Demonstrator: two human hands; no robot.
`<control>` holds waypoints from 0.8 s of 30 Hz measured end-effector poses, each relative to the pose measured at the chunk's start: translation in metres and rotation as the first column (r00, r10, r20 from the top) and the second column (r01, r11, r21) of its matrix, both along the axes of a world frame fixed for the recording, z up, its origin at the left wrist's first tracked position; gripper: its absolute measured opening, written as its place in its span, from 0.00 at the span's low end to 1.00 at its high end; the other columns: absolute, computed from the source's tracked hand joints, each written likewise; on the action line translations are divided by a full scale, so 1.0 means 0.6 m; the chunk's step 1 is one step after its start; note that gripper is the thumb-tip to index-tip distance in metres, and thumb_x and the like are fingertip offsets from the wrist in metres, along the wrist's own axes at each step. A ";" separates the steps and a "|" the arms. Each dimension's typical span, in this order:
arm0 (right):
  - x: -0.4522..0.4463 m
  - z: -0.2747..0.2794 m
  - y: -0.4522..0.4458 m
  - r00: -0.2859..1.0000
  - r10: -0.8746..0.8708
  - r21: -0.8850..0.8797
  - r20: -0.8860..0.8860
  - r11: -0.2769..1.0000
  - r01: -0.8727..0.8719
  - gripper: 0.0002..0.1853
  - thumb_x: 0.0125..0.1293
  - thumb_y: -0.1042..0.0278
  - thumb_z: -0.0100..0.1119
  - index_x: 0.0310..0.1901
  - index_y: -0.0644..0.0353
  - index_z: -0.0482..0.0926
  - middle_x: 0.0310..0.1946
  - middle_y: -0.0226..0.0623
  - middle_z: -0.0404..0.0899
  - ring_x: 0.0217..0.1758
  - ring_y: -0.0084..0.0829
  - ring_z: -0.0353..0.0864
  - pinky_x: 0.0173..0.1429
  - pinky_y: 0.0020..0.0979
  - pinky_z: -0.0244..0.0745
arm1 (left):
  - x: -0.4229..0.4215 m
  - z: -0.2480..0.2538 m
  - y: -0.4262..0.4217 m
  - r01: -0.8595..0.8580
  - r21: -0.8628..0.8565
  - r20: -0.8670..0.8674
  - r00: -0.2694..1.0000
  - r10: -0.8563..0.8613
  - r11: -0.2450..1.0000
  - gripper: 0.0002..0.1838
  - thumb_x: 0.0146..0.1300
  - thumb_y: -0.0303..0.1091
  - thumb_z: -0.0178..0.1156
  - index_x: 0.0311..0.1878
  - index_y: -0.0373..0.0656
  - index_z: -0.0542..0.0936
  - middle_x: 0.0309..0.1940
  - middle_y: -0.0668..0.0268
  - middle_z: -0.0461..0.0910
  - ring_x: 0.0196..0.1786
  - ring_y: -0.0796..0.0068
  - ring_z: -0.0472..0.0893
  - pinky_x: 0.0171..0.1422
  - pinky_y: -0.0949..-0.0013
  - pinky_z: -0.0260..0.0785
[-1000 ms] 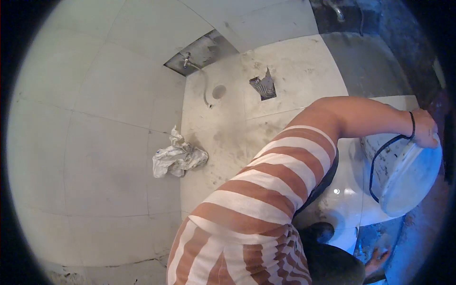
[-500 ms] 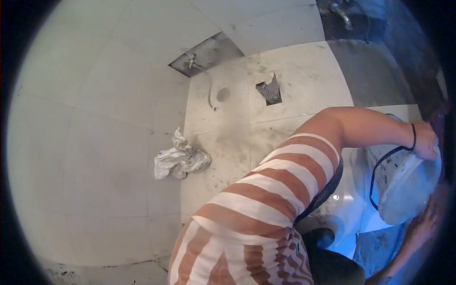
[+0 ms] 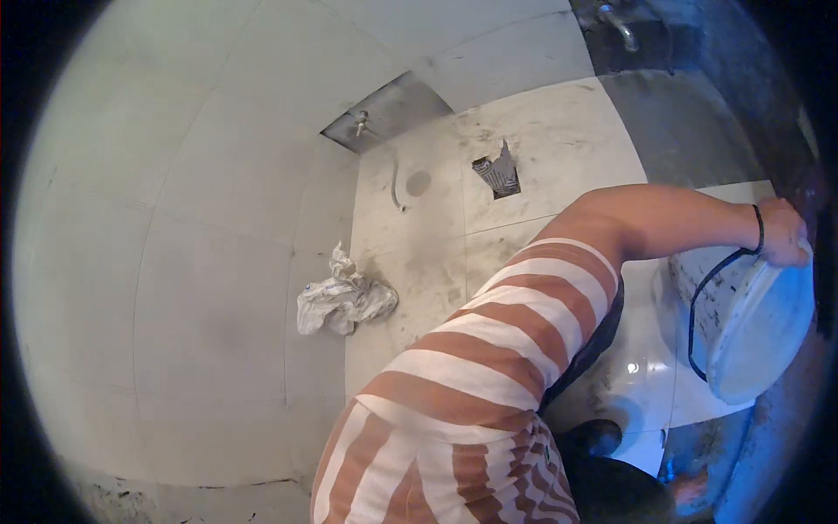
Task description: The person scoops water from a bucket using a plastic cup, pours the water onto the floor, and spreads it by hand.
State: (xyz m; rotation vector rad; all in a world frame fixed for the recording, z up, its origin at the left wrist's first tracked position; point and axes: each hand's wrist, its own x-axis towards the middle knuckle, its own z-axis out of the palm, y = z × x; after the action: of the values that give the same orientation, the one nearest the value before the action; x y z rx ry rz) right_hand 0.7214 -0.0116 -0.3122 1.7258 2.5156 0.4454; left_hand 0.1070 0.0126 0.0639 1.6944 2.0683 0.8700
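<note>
My left hand is closed on the upper rim of a pale, smeared bucket at the right. The bucket tips on its side, its mouth facing right. A thin black handle hangs in a curve along its near side. My left arm, in a brown-and-white striped sleeve, reaches across the middle. Low at the right, a small part of my right hand shows below the bucket; its fingers are too blurred and dim to make out.
A crumpled white plastic bag lies on the floor against the left wall. Beyond it are a wall tap, a hose and a floor opening with torn grey-striped material. Another tap is at the top right.
The bucket's lower edge has swung slightly up and right, still in my left hand. My right hand has dropped from beside the bucket's mouth down to the left.
</note>
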 end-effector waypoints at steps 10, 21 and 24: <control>-0.092 0.031 -0.046 0.817 0.338 -0.247 -0.468 0.837 -0.488 0.40 0.63 0.64 0.66 0.76 0.62 0.66 0.74 0.54 0.67 0.75 0.54 0.67 0.78 0.51 0.62 | -0.003 0.015 -0.014 0.020 -0.004 0.007 1.000 -0.020 1.000 0.31 0.59 0.60 0.57 0.52 0.44 0.88 0.49 0.47 0.87 0.57 0.45 0.84 0.65 0.50 0.76; -0.283 0.525 0.066 0.723 0.509 0.019 -0.466 0.824 -0.567 0.33 0.71 0.65 0.63 0.76 0.60 0.68 0.74 0.52 0.69 0.76 0.52 0.67 0.80 0.49 0.60 | 0.000 -0.002 0.000 0.086 0.122 -0.023 0.996 -0.084 0.989 0.32 0.60 0.62 0.57 0.51 0.44 0.88 0.50 0.47 0.87 0.56 0.44 0.84 0.65 0.49 0.76; -0.404 0.573 0.084 0.896 0.440 0.136 -0.051 0.892 -0.431 0.36 0.66 0.70 0.62 0.77 0.48 0.68 0.74 0.45 0.69 0.75 0.52 0.68 0.77 0.51 0.64 | -0.004 -0.001 0.003 0.116 0.071 -0.024 0.993 -0.114 0.991 0.32 0.60 0.62 0.57 0.51 0.44 0.88 0.49 0.47 0.87 0.56 0.44 0.85 0.64 0.49 0.76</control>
State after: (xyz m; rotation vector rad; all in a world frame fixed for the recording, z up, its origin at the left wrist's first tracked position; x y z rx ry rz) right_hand 0.4789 0.0388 0.0319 1.2131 2.9959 0.5725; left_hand 0.1044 0.0142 0.0633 1.8470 1.9513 0.9042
